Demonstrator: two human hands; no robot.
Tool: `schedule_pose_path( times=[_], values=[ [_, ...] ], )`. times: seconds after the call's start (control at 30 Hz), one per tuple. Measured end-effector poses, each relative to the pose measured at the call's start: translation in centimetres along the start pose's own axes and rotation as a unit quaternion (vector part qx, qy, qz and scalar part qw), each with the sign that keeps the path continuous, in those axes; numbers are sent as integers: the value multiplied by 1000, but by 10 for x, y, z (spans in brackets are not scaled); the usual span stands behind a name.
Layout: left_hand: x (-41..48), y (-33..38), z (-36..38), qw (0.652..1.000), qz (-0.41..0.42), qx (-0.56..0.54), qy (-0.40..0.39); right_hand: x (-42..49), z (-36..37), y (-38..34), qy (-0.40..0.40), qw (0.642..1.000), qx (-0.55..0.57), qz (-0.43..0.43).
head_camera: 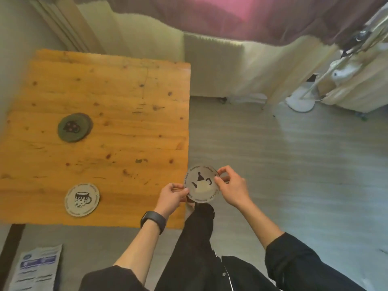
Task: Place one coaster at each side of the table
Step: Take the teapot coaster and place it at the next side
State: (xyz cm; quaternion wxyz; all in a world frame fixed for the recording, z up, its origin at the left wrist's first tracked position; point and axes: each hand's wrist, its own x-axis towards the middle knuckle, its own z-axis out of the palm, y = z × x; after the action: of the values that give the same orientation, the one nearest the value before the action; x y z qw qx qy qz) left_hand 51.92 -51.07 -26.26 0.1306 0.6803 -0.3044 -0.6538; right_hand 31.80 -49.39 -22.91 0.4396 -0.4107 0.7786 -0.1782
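Observation:
A round pale coaster with a teapot drawing (pixel 202 183) is held in the air just off the wooden table's (pixel 117 114) right edge. My left hand (pixel 172 197) pinches its left rim and my right hand (pixel 232 187) pinches its right rim. A darker edge shows under it, possibly another coaster. On the table lie a pale coaster with a mug drawing (pixel 82 199) near the front edge and a dark green coaster (pixel 75 127) toward the left middle, seemingly stacked on another.
A grey floor (pixel 283 164) spreads right of the table. A white fan base (pixel 300 101) and pale furniture stand at the far right. A printed leaflet (pixel 36 267) lies on the floor at the lower left. My dark trouser leg (pixel 197 238) is below the hands.

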Motion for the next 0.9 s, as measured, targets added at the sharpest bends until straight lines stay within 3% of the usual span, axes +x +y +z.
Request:
schedule_pose_path(
  times=[0.23, 0.43, 0.6, 0.77, 0.9],
  values=[
    [78, 55, -1, 992, -6, -66, 108, 130, -8, -79, -84, 985, -117, -94],
    [114, 71, -9, 968, -85, -110, 207, 207, 26, -125, -184, 948, -212, -147],
    [137, 70, -2, 926, -148, -212, 276, 254, 57, -146, -263, 895, -306, -192],
    [168, 95, 8, 872, -150, -318, 339, 306, 74, -169, -300, 865, -322, -242],
    [185, 115, 20, 840, -187, -316, 400, 342, 82, -178, -344, 828, -350, -270]
  ],
)
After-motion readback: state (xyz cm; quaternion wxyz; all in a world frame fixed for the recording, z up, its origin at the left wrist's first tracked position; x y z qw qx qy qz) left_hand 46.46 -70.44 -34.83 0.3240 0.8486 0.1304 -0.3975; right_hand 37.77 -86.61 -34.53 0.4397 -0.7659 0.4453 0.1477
